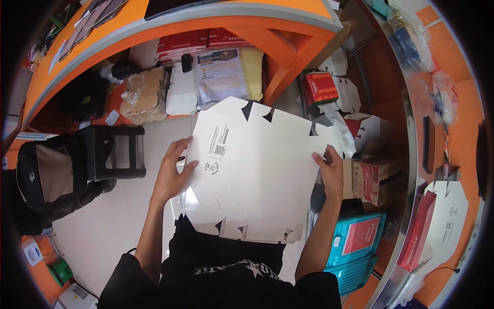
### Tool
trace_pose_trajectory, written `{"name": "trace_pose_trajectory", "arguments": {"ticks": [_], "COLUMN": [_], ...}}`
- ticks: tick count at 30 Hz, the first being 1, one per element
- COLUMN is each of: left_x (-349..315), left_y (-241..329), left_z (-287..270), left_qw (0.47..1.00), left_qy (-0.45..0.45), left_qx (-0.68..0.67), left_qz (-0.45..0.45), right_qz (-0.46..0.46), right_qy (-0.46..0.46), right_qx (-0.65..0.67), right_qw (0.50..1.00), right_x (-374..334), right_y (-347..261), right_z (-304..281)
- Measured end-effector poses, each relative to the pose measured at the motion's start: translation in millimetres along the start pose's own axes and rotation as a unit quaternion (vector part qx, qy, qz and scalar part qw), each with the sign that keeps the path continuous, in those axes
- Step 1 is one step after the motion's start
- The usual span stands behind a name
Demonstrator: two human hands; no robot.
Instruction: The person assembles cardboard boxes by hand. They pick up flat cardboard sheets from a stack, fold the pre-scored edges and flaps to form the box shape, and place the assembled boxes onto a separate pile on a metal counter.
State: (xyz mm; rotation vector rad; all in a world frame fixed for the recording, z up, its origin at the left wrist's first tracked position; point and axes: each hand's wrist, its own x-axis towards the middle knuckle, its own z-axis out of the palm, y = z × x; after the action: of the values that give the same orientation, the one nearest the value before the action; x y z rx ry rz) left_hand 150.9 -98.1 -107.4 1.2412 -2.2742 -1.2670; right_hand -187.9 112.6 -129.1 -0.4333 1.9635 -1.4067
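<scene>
A flat, unfolded white cardboard box blank point(257, 170) spans the space between my hands, in front of my body. Dark notches break its far and near edges, and small black print marks its left part. There may be more than one sheet, as a second edge shows along the near side. My left hand point(177, 167) grips the left edge, thumb on top and fingers mostly round the side. At the right edge, my right hand point(329, 167) pinches the board, its thumb over the top face.
An orange table point(180, 23) stands ahead, with stacked cardboard point(146, 95) and papers beneath. A black stool point(116, 152) and a person with a bag point(51, 172) are at left. Teal crates point(355, 242), a brown carton point(365, 180) and an orange shelf with another white blank point(447, 226) line the right.
</scene>
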Motion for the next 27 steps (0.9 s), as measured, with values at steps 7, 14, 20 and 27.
{"name": "trace_pose_trajectory", "arguments": {"ticks": [7,14,20,27], "left_x": [7,-2,-12,0], "left_y": [-6,10,-2,8], "left_z": [-1,3,-15,2], "left_qw": [0.978,0.911,0.948,0.855], "left_qy": [-0.062,-0.089,-0.206,-0.137], "left_qx": [-0.179,-0.276,-0.195,-0.412], "left_qz": [-0.090,-0.293,-0.146,-0.285], "right_qz": [-0.049,-0.017,0.018,0.055], "right_qy": [0.019,-0.027,-0.007,0.000], "right_qx": [-0.043,-0.160,-0.032,-0.132], "right_qw": [0.998,0.987,0.999,0.990], "right_x": [-26,-79,-76,-57], "right_y": [8,32,50,29], "right_z": [-3,-23,-19,18]}}
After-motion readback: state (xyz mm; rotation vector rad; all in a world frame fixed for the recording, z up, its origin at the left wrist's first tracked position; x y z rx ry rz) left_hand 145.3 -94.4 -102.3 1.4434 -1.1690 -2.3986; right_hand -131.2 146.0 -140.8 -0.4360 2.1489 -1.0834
